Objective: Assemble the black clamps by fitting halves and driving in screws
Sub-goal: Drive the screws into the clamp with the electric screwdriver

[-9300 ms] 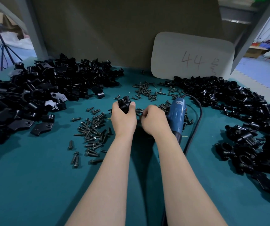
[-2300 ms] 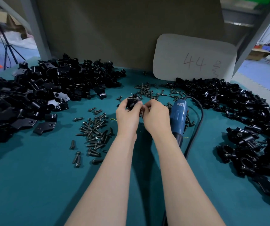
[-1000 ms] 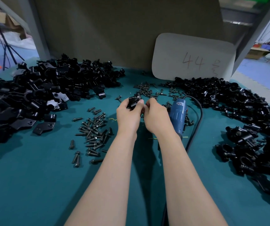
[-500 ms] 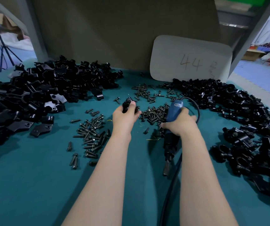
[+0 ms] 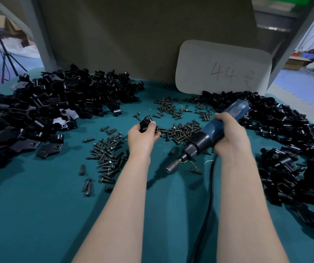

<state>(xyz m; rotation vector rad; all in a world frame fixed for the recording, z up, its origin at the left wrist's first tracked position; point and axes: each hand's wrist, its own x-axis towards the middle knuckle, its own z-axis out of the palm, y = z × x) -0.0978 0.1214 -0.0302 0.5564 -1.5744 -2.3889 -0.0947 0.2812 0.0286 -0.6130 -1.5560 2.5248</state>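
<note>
Left hand (image 5: 143, 137) sits just above frame centre, fingers and thumb curled round a small black clamp (image 5: 145, 124). Most of the clamp is hidden by the fingers, so whether a screw sits in it is hard to make out.

Right hand (image 5: 228, 135), at 3 o'clock from the left, is wrapped round a blue electric screwdriver (image 5: 209, 133). The tool is tilted, with its socket tip (image 5: 171, 168) pointing to 7 o'clock above the teal table mat (image 5: 38, 215). The tip is apart from the clamp. The black cord (image 5: 205, 205) runs toward 6 o'clock and is cut off at the bottom edge.

Loose screws (image 5: 106, 154) lie at 8 o'clock from the left hand, more screws (image 5: 181, 130) between the hands, and another scatter (image 5: 169, 107) at 12 o'clock. A heap of black clamp parts (image 5: 48, 107) at 10 o'clock is cut off at the left edge. A second black heap (image 5: 285, 139) at 3 to 4 o'clock, possibly finished clamps, runs out of frame on the right. A white card (image 5: 222, 69) marked "44" stands at 1 o'clock, its lower edge hidden by that heap and its other marks unreadable.
</note>
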